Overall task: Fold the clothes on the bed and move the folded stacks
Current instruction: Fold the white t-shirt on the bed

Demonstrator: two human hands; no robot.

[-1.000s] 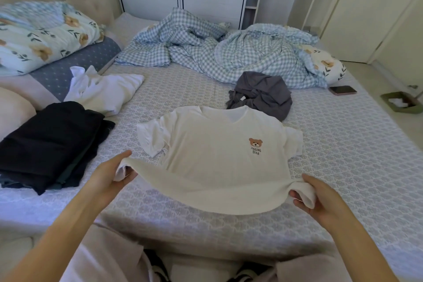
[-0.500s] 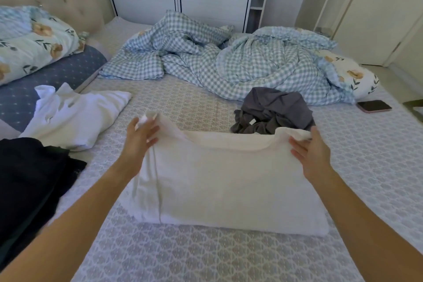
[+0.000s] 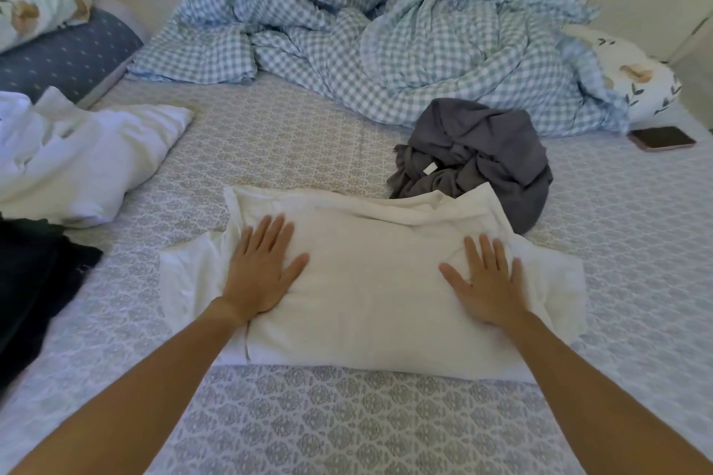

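2 flat hands press a folded white shirt point(image 3: 370, 281) at the centre of the frame.

The left hand point(image 3: 262, 274) and right hand point(image 3: 484, 283) lie spread, palms down, on the shirt, which rests on the patterned bed point(image 3: 347, 428). A crumpled grey garment point(image 3: 482, 158) touches its far right edge; white clothes point(image 3: 77, 162) and dark clothes point(image 3: 34, 297) lie at the left.

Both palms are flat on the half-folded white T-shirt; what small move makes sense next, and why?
Probably fold a sleeve inward. The white T-shirt lies doubled over, with the left hand and right hand pressing it flat, yet its sleeves stick out at both sides, so it is not a compact rectangle.
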